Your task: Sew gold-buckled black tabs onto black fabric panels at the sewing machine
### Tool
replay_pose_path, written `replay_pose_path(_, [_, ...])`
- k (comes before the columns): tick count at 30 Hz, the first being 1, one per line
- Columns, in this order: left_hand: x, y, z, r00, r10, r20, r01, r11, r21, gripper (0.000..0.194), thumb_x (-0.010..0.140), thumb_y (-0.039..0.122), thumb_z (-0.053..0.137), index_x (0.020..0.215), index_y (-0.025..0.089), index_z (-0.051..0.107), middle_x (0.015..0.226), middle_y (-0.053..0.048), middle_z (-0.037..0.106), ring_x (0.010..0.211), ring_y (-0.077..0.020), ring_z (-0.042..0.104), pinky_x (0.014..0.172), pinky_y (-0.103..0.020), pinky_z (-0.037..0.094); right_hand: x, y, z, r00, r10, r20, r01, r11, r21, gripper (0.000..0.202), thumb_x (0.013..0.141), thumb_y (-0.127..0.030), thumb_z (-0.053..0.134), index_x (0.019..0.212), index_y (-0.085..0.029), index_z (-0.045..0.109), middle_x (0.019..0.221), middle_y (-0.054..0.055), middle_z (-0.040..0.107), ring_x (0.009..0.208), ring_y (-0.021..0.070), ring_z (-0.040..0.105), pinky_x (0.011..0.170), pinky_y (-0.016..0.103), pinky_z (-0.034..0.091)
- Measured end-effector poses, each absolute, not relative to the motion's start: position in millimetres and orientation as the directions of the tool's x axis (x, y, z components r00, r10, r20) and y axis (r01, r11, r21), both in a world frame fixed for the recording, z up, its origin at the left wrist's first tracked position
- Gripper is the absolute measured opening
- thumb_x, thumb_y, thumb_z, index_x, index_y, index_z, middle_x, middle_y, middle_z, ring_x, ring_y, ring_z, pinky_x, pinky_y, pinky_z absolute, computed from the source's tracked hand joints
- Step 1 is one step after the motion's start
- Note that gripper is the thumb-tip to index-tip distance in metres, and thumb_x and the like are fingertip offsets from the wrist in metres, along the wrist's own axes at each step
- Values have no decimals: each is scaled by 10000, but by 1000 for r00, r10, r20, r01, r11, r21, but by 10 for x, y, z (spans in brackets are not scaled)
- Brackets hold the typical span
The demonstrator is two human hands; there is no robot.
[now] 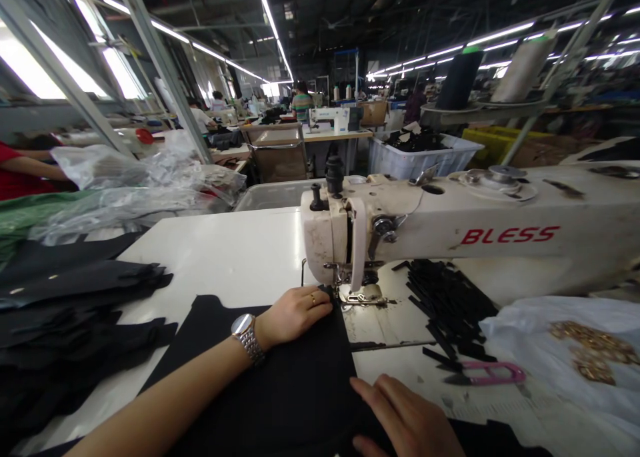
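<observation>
A large black fabric piece [300,384] lies on the white table, its right edge running up to the needle area of the white sewing machine [330,244]. Wearing a ring and a silver watch [243,329], my left hand [295,314] lies palm down on the fabric, fingertips beside the presser foot; its thumb is hidden. At the bottom, my right hand [400,417] rests over the fabric's right edge, fingers and thumb apart, nothing visibly gripped.
Short black strips [445,304] are piled right of the needle. Pink-handled snips [487,373] lie nearer, beside a plastic bag [565,344] with gold-coloured metal pieces. Black fabric pieces [75,350] cover the left side. Behind are a crate [425,156] and people; a red-sleeved person is at far left.
</observation>
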State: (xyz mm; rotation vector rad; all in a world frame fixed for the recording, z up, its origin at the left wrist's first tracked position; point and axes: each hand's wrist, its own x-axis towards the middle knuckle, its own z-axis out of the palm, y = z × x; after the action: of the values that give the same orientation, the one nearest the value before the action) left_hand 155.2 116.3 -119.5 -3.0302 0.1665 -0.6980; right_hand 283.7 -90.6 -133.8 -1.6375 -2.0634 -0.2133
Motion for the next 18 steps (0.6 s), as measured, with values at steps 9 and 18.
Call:
replay_pose_path(9, [1554,1202,-1114,947,-110,301,-107,-994,-27,246,884,163,318,889,114,559,774,-52,566,695,-133,502,644,-236,443,2843,-903,-1326,-158,890,428,943,264,-201,428,886,-377,239,994,-128,569,645,40,570,521,130,564,445,204,443])
replay_pose_path(18, [1571,1216,-1033,956,-157,247,-122,-981,-152,328,899,180,247,859,122,567,843,-76,574,714,-150,504,596,-247,441,2835,-911,-1302,-148,884,444,947,256,-194,447,892,-383,213,977,-134,574,648,42,579,527,123,571,453,191,445])
